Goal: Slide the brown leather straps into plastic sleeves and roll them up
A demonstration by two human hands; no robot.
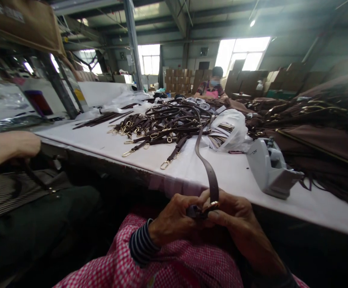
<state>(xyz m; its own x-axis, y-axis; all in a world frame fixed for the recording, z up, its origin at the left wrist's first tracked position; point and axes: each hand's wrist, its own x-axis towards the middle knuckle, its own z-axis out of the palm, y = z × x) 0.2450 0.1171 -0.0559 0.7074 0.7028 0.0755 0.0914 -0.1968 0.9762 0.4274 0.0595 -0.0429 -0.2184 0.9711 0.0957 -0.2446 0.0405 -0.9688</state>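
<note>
Both my hands meet just in front of the table edge, over my lap. My left hand (178,218) is closed on the short dark end of a brown leather strap (207,170). With thumb and fingers, my right hand (237,212) pinches the strap at its gold-coloured buckle (213,206). From there the strap, punched with holes, runs up over the table edge to a heap of straps (162,124). Metal clips and loops hang from many straps in that heap. My fingers partly hide the buckle and the strap end.
A white tabletop (102,150) stretches ahead. A grey tape-dispenser-like device (270,168) stands right, near a plastic bag of strips (229,130). Brown bags with zippers (321,148) pile up at the right. A co-worker's hand (27,144) is at the left; another person (214,86) sits across.
</note>
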